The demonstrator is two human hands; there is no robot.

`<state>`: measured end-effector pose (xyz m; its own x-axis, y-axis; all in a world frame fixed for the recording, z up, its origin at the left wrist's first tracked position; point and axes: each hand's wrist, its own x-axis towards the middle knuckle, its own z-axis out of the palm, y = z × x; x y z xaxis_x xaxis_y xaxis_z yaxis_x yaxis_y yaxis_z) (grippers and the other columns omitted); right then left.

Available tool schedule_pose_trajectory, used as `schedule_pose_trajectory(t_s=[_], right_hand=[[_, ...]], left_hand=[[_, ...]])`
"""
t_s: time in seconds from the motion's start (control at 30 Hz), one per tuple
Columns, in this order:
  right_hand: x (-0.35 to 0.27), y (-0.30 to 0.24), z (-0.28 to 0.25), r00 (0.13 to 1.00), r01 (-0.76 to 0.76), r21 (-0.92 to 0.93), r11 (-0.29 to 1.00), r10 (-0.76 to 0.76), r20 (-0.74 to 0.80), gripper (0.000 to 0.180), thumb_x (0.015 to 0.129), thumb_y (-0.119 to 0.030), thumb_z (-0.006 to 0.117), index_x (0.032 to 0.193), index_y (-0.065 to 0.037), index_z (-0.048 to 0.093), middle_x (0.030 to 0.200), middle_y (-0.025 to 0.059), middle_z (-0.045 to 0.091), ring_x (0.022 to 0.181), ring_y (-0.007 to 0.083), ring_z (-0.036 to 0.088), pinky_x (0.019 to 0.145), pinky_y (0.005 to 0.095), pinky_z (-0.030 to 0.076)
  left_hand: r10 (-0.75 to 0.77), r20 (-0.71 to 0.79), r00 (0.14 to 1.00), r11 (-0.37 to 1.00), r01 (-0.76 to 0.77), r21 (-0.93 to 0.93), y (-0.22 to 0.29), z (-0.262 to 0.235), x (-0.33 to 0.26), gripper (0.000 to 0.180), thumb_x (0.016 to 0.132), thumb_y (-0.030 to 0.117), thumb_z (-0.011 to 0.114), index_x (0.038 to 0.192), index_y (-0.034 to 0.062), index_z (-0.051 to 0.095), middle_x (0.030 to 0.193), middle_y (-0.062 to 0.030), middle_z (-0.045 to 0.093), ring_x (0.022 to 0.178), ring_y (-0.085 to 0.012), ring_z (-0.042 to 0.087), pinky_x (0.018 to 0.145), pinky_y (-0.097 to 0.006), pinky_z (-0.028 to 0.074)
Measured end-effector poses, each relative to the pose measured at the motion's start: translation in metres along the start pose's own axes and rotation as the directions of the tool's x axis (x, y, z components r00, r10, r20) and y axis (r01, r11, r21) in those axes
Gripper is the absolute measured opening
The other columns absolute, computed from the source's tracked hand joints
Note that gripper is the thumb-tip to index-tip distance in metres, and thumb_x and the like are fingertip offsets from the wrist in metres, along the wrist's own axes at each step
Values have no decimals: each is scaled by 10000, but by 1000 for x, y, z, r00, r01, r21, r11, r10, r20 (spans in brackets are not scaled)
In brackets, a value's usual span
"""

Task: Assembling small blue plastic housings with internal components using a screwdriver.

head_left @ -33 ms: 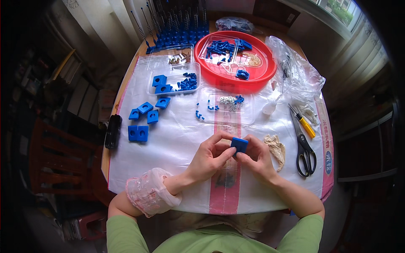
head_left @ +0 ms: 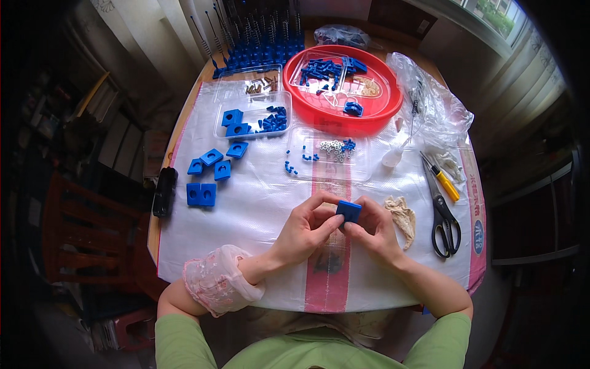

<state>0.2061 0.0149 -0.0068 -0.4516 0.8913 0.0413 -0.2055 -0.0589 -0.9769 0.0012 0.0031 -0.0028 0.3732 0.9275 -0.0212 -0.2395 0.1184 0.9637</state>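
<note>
Above the near middle of the table, both hands grip one small square blue plastic block. My left hand closes on its left side, thumb pressed to the near face. My right hand pinches the right side between thumb and fingers. The block's far side is hidden from me. Farther left on the table lie several similar blue blocks with round holes, among them a pair set side by side. A crumpled beige cloth lies just right of my right hand.
A red round tray with blue parts stands at the back, beside clear plastic boxes of small pieces. Black-handled scissors and a yellow-handled tool lie at right. A black case sits at the left edge.
</note>
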Motion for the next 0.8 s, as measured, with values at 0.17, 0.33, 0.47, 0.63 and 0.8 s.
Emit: schedule_pose_trajectory(t_s=[0.17, 0.33, 0.47, 0.63, 0.8], right_hand=[[-1, 2, -3, 1000, -6, -5, 1000, 6, 1, 150, 951, -14, 693, 1051, -9, 581, 972, 24, 653, 940, 70, 623, 830, 263, 523], [-1, -1, 0, 1000, 0, -51, 999, 0, -11, 176, 947, -27, 707, 1061, -20, 573, 942, 10, 635, 896, 64, 608, 787, 255, 510], [0, 4, 6, 998, 53, -87, 995, -56, -41, 330, 923, -34, 752, 1177, -43, 541, 964, 9, 610, 832, 63, 586, 738, 232, 492], [0, 5, 11, 990, 125, -79, 989, -129, -54, 598, 884, -16, 790, 1397, -66, 488, 1055, 29, 588, 856, 63, 566, 717, 213, 480], [1, 5, 3, 972, 230, -329, 916, -230, 38, 673, 830, 13, 802, 1450, -69, 554, 1083, 12, 591, 930, 81, 551, 733, 231, 487]], left_hand=[[42, 11, 999, 999, -42, -2, -3, 0, 0, 293, 1039, 19, 610, 1323, 68, 557, 1063, -49, 761, 916, -73, 687, 760, -234, 518], [-4, 4, 1000, 999, 4, -37, -4, 0, 0, 267, 1049, 42, 599, 1309, 61, 540, 1005, -50, 735, 721, -23, 593, 604, -192, 450], [-46, -27, 999, 994, 43, -100, -4, -4, 2, 279, 1066, 94, 581, 1333, 45, 518, 929, -47, 719, 605, -25, 525, 554, -200, 424], [-23, 19, 1000, 994, 25, -111, -7, -4, 4, 362, 1056, 81, 564, 1393, 43, 438, 879, -55, 704, 588, -29, 519, 547, -195, 415], [-53, 37, 998, 991, 57, -119, -5, -6, 3, 421, 1034, 64, 534, 1428, 44, 386, 900, -71, 708, 589, -27, 511, 552, -189, 400]])
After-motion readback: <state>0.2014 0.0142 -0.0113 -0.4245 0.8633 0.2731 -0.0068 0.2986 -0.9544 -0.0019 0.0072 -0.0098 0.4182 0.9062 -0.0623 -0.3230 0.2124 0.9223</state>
